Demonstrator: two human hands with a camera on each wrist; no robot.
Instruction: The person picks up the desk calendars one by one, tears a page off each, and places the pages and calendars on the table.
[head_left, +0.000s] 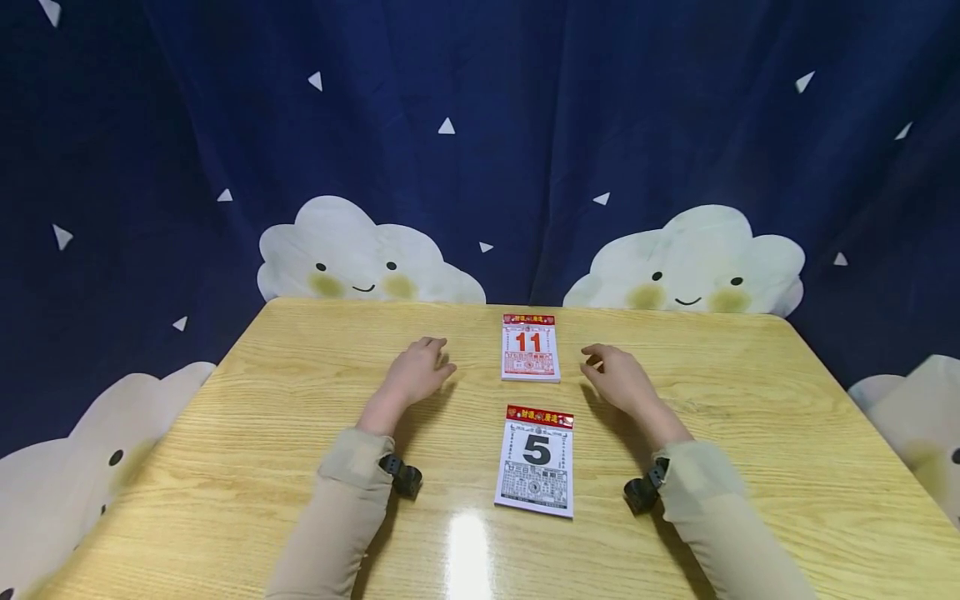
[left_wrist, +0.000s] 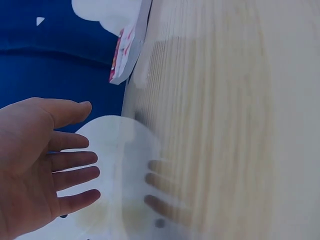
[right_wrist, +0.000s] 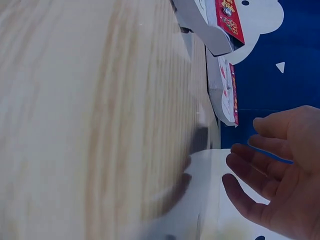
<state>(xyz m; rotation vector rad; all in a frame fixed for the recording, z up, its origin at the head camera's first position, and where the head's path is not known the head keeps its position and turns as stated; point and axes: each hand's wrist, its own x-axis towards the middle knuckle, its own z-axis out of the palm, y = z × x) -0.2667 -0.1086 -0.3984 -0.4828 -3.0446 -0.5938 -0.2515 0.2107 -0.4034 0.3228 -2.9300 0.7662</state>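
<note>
Two tear-off calendar pads lie face up on a wooden table. The farther calendar (head_left: pixel 530 348) has a red header and a red 11; the nearer calendar (head_left: pixel 536 462) shows a black 5 under its red header. To the left of the farther pad is my left hand (head_left: pixel 420 368), fingers apart and holding nothing. On the other side, my right hand (head_left: pixel 617 377) hovers with loosely bent fingers, also holding nothing. In the right wrist view, both the near pad (right_wrist: pixel 220 27) and the far pad (right_wrist: pixel 223 90) appear edge-on beyond the fingers.
The light wooden table (head_left: pixel 247 433) ends at a rounded far edge, just behind the farther calendar. A dark blue curtain (head_left: pixel 480 167) with cloud faces and white triangles hangs behind it. Each sleeved wrist wears a small black camera, such as the left one (head_left: pixel 406 479).
</note>
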